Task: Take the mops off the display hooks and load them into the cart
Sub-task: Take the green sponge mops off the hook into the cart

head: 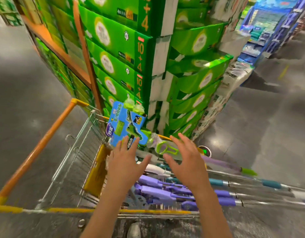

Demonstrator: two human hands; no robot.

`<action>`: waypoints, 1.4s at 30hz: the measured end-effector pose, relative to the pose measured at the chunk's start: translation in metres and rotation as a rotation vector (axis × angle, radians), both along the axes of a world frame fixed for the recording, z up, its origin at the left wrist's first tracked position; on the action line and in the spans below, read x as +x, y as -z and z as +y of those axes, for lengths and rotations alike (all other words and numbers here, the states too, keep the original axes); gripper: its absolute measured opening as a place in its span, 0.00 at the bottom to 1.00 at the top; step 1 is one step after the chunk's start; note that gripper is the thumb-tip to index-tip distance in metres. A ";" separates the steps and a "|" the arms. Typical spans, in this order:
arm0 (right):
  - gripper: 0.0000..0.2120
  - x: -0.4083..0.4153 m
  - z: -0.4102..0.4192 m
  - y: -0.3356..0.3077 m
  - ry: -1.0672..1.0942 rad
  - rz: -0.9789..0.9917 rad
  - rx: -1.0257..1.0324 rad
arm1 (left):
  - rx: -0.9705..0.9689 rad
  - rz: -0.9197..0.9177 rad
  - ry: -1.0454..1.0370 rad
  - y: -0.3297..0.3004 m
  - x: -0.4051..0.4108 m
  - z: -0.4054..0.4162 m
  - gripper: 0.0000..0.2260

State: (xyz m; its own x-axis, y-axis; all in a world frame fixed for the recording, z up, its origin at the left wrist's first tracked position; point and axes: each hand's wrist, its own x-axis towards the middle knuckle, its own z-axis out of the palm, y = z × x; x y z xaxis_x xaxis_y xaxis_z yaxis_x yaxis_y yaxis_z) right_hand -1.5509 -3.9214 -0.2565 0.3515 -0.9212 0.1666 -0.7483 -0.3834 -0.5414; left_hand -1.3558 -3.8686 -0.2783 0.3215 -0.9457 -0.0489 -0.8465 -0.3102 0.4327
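A wire shopping cart (67, 158) with an orange handle stands below me. A mop in a blue and green card pack (126, 126) leans at the cart's far end. Several purple-handled mops (162, 189) lie in the basket, their metal poles (251, 188) sticking out over the right side. My left hand (126, 160) hovers over the basket with fingers spread, its fingertips at the blue pack's lower edge. My right hand (184, 157) hovers beside it, also spread and holding nothing, near a green plastic mop part (165, 147).
A tall stack of green cartons (117, 54) rises right behind the cart, with an orange rack post (83, 48) to its left. Grey floor lies on both sides. An aisle with blue displays (268, 31) runs off at the upper right. My shoe (133, 231) shows below the cart.
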 end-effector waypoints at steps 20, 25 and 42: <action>0.26 0.073 -0.176 0.136 -0.292 0.136 0.357 | -0.158 1.024 -0.474 0.173 -0.011 -0.114 0.20; 0.27 0.089 -0.209 0.167 -0.376 0.092 0.445 | -0.264 1.311 -0.709 0.199 -0.024 -0.146 0.18; 0.23 0.102 -0.252 0.219 -0.575 0.172 0.299 | -0.615 1.546 -0.977 0.249 -0.051 -0.212 0.23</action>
State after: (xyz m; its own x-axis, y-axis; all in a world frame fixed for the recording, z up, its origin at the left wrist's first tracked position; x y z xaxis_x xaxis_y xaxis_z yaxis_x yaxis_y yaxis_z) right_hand -1.4488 -4.1736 -0.4758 0.7988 -0.5774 -0.1689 -0.5549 -0.5987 -0.5776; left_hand -1.4064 -4.0802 -0.5270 0.6798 -0.4881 -0.5474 0.6656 0.0971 0.7400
